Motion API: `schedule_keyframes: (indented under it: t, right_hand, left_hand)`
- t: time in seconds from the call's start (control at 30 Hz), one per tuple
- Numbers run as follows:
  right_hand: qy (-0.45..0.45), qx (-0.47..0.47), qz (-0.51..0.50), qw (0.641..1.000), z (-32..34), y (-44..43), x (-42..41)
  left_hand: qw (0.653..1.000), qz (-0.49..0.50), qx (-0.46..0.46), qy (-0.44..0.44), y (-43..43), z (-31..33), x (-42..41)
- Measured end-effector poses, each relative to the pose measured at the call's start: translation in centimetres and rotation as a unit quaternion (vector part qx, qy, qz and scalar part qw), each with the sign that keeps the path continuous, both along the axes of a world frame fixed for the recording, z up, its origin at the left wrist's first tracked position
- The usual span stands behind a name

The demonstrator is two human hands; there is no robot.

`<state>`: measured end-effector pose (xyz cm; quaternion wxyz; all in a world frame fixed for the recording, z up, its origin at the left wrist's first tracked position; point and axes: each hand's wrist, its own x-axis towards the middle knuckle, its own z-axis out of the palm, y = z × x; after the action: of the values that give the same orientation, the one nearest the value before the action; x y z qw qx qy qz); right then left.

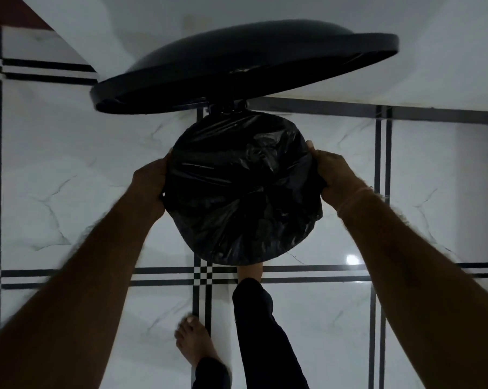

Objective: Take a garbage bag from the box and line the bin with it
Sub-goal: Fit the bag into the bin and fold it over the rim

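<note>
A black garbage bag point(243, 189) is stretched over the round mouth of a pedal bin and sags into it, hiding the rim and body. The bin's black lid point(237, 68) stands raised behind it. My left hand point(150, 186) grips the bag-covered rim on the left side, fingers curled over the edge. On the right side my right hand point(332, 175) does the same, with a fold of plastic under its fingers. The bag box is not in view.
White marble-look floor tiles with black stripe borders point(203, 276) lie all around. A white wall point(447, 66) rises behind the lid. One foot point(251, 272) reaches under the bin's front; my other bare foot point(193, 341) stands on the floor.
</note>
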<state>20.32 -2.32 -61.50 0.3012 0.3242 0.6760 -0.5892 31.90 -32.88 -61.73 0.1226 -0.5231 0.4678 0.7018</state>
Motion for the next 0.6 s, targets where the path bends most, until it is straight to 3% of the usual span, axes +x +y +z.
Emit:
schedule_keyframes:
  t: [0.13, 0.23, 0.33, 0.43, 0.6]
  right_hand:
    - [0.087, -0.091, 0.066, 0.99, 1.5, -0.7, -0.7]
    - [0.102, -0.076, 0.123, 0.984, 2.2, -1.1, -2.1]
    - [0.062, -0.063, 0.113, 0.99, 2.1, -1.5, -3.3]
    - [-0.018, 0.008, 0.122, 0.992, 0.6, -1.9, -4.4]
    - [-0.079, 0.065, 0.113, 0.988, -0.4, -2.3, -4.6]
  left_hand:
    - [0.997, -0.04, 0.014, 0.071, 0.0, 1.1, -1.6]
    - [0.994, -0.07, -0.035, 0.082, 0.1, 1.6, -3.4]
    - [0.997, -0.047, -0.009, 0.054, -0.2, 1.1, -4.9]
    - [0.996, -0.067, 0.049, 0.044, -0.3, 0.3, -5.4]
    - [0.991, -0.127, 0.045, -0.001, -0.5, 0.3, -4.2]
